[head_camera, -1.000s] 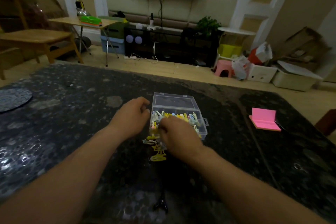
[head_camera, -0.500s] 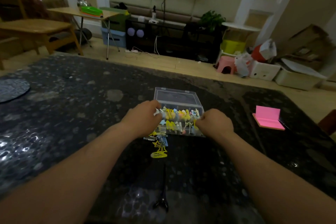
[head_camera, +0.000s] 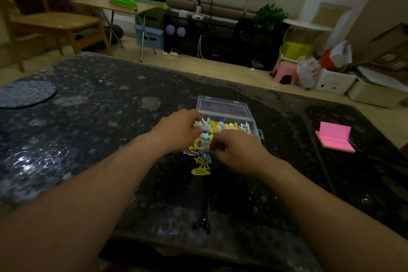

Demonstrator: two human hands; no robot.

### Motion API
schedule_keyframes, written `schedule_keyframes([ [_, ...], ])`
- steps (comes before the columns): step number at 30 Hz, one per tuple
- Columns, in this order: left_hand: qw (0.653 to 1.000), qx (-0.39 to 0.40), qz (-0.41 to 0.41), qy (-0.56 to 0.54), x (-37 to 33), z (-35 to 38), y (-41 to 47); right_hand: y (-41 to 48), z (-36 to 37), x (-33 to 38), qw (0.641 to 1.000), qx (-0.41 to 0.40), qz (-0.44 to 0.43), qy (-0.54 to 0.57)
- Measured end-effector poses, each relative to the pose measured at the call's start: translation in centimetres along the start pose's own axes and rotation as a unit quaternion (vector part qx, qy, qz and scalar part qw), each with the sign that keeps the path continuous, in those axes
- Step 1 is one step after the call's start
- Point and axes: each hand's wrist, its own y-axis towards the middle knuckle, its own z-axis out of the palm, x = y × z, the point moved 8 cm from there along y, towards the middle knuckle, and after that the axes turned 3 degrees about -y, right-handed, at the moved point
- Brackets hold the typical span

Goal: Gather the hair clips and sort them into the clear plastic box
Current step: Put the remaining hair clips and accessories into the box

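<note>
Centre of the frame: the box (head_camera: 254, 127) sits on the table (head_camera: 88, 139), lid laid back toward the far edge, hair clips (head_camera: 229, 126) packed inside. The left hand (head_camera: 178, 132) is at the box's left end. The right hand (head_camera: 238, 150) is just below the box in the frame, covering its near wall. Between the hands, loose clips (head_camera: 201, 164) lie on the table, trailing toward the bottom. Further down, centre, there's a small tool (head_camera: 202, 223). Right of the box, well apart, a notepad (head_camera: 334, 138). At the far left edge, a round mat (head_camera: 24, 94).
</note>
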Motion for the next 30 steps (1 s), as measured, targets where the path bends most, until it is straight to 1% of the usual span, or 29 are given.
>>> schedule_keyframes([
  [2,1.000,-0.005,-0.002,-0.010,-0.1,-0.2,-0.4,-0.5,1.2,2.3,0.998,0.031,-0.053,-0.023],
  [4,1.000,-0.007,0.002,-0.013,0.0,-0.2,-0.6,-0.6,2.3,3.6,0.995,0.057,-0.067,-0.040],
  [11,1.000,-0.010,0.016,-0.024,0.1,0.3,-0.5,-0.3,3.9,3.7,0.995,0.098,-0.022,-0.026],
  [14,1.000,-0.011,0.017,-0.022,0.2,0.6,-0.2,-0.3,3.8,4.0,0.993,0.109,-0.025,-0.024],
  [17,1.000,-0.011,0.016,-0.022,0.1,0.9,0.3,-0.4,3.8,4.0,0.990,0.138,-0.021,0.014],
  [19,1.000,-0.010,0.016,-0.024,0.1,1.0,0.6,0.3,2.3,2.7,0.993,0.108,0.009,0.054],
  [23,0.999,0.003,0.022,-0.029,0.2,1.4,0.8,1.1,-2.5,-3.0,0.985,-0.018,0.102,0.137],
  [26,0.999,0.009,0.018,-0.027,0.4,1.8,1.0,0.1,-4.8,-8.2,0.969,-0.118,0.172,0.133],
  [28,0.999,0.011,0.018,-0.024,0.4,1.9,1.2,-0.7,-4.7,-10.2,0.967,-0.131,0.189,0.112],
  [30,1.000,0.013,0.018,-0.023,0.3,1.9,1.3,-1.2,-3.8,-11.4,0.971,-0.118,0.192,0.075],
])
